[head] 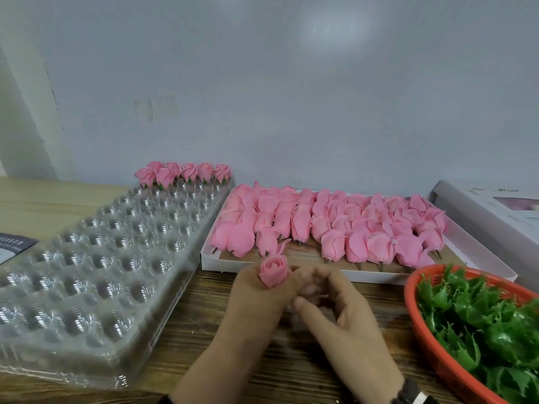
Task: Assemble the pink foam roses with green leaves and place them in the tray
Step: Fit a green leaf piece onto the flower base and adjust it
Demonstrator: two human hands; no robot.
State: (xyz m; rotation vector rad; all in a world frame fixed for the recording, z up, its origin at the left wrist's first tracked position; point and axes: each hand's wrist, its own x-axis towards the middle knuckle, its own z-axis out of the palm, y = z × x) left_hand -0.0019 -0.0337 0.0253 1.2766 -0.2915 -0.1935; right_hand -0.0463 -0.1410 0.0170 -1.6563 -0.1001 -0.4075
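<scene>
A person's left hand (256,298) grips a single pink foam rose (273,271), bloom upward, above a grained wooden table (204,290), its soft petals curled tight into a bud; the stem end is hidden inside the fist. The right hand (341,310) meets it from the side, fingers curled in toward the left hand's knuckles, though whether they pinch anything cannot be made out. A dark wristband (411,395) sits on the right wrist, cut off by the lower edge. To the left lies a clear moulded plastic tray (96,275) of round ribbed cups, glossy and see-through; five finished roses (183,173) with green bases stand in its far row. Behind the hands, a shallow white cardboard box (291,271) holds dozens of loose rose heads (329,225), lying overlapped, too crowded to count. At right, an orange mesh basket (420,322), partly out of view, is heaped with shiny, jagged green leaves (481,316). A pale box (490,208) is cut off beyond it.
</scene>
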